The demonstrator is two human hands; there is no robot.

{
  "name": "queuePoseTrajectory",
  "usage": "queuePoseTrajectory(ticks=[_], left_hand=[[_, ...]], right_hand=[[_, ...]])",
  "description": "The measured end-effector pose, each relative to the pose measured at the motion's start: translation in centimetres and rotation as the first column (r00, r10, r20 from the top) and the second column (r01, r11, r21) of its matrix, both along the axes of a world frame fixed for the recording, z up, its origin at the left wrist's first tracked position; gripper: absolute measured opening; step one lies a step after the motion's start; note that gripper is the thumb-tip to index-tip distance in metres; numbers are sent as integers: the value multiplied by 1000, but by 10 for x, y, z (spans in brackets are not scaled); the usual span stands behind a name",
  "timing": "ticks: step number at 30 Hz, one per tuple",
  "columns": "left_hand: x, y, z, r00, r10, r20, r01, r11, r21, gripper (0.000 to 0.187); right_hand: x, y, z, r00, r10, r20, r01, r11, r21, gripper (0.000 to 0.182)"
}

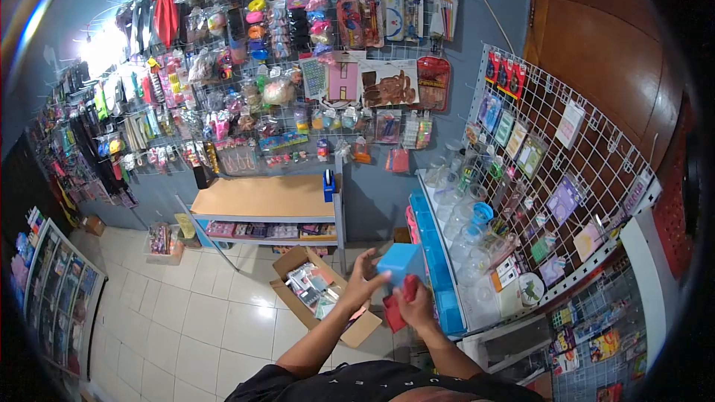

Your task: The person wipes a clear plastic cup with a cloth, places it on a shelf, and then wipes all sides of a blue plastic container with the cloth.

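Note:
My left hand [361,283] is at the side of a light blue box [400,261], its thumb against the box's lower edge and its other fingers raised and curved. Close to it on the right, my right hand [414,304] is wrapped round a red object [394,314] that hangs below the blue box. The red thing's exact shape is hard to make out. Behind and below my left hand, an open cardboard box [307,289] on the floor holds many small packaged items.
A wooden-topped table [261,197] with a blue tape dispenser [329,186] stands ahead. To the right are a shelf with clear jars [471,232] and a white wire rack [555,152]. Packaged goods hang on the wall grid. A glass case [63,290] is at left.

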State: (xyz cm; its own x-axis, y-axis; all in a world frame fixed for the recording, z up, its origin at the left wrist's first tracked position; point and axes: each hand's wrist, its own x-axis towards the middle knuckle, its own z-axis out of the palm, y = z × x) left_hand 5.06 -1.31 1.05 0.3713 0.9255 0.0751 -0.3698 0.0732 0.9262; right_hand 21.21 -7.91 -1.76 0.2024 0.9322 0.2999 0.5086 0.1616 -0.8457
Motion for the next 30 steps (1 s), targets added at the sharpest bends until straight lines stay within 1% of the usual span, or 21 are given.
queuePoseTrajectory(ticks=[3, 4, 5, 7, 8, 10, 12, 13, 15, 16, 17, 18, 19, 20, 21, 23, 25, 26, 27, 29, 30], left_hand=[[23, -20, -28, 988, 46, -144, -15, 978, 209, 90], [27, -25, -38, 945, 166, -280, -75, 948, 310, 80], [27, -26, -45, 967, 163, -197, -108, 959, 263, 76], [26, -28, -39, 985, 171, -24, -164, 972, 166, 68], [22, -28, -34, 967, 250, -57, -233, 949, 211, 59], [10, -20, -28, 962, 274, -22, -264, 944, 196, 57], [4, -16, -24, 957, 287, 42, -290, 944, 155, 61], [2, -14, -19, 951, 310, -13, -301, 932, 202, 63], [-2, -15, -11, 927, 355, -121, -307, 904, 296, 68], [-4, -14, -10, 925, 325, -200, -255, 916, 308, 77], [-5, -18, -6, 894, 339, -293, -237, 912, 335, 78], [-3, -27, 11, 854, 354, -382, -216, 908, 359, 80], [-1, -32, 19, 803, 368, -468, -194, 905, 378, 81], [6, -27, -5, 811, 422, -406, -232, 868, 438, 83], [3, -29, -3, 808, 402, -431, -220, 884, 412, 83], [-5, -29, 6, 803, 360, -476, -193, 911, 363, 84], [-12, -24, 3, 815, 376, -442, -216, 903, 370, 83], [-13, -22, 1, 826, 366, -429, -218, 909, 355, 83], [-14, -22, 1, 837, 356, -415, -220, 914, 341, 83], [-7, -28, 6, 812, 400, -426, -241, 893, 380, 81], [-2, -29, 2, 802, 418, -428, -245, 882, 402, 81]], right_hand=[[-16, -1, 24, 984, 73, -163, -51, 989, 139, 30], [-17, 1, 14, 992, 119, -30, -108, 963, 247, 37], [-18, -2, 4, 990, 124, 63, -137, 954, 268, 44], [-15, -3, -1, 963, 270, 26, -271, 950, 156, 50], [-11, -4, 1, 943, 315, 102, -328, 931, 159, 52], [-9, -12, 31, 879, 407, 247, -448, 883, 138, 55], [-3, -10, 34, 815, 391, 427, -479, 870, 118, 57], [-1, -9, 34, 772, 376, 513, -494, 862, 112, 57], [-4, -4, 28, 788, 322, 525, -441, 890, 115, 55], [-5, -1, 24, 795, 292, 532, -412, 903, 119, 53], [-6, 1, 22, 801, 261, 539, -382, 916, 124, 52], [-12, -1, 20, 810, 265, 523, -342, 938, 55, 49], [-15, -4, 11, 804, 296, 515, -361, 932, 28, 48], [-17, -7, -4, 798, 328, 507, -381, 925, 2, 47], [-21, -9, -6, 791, 359, 496, -400, 916, -24, 46], [-15, -10, 2, 759, 374, 533, -449, 894, 12, 46], [-9, -8, 21, 725, 361, 587, -484, 873, 60, 45], [-3, -3, 16, 721, 415, 555, -510, 860, 19, 49], [-4, -2, 13, 733, 407, 545, -488, 873, 4, 50], [-10, 0, 10, 757, 389, 525, -441, 897, -27, 52], [-15, -1, 7, 776, 427, 464, -436, 895, -96, 53]])
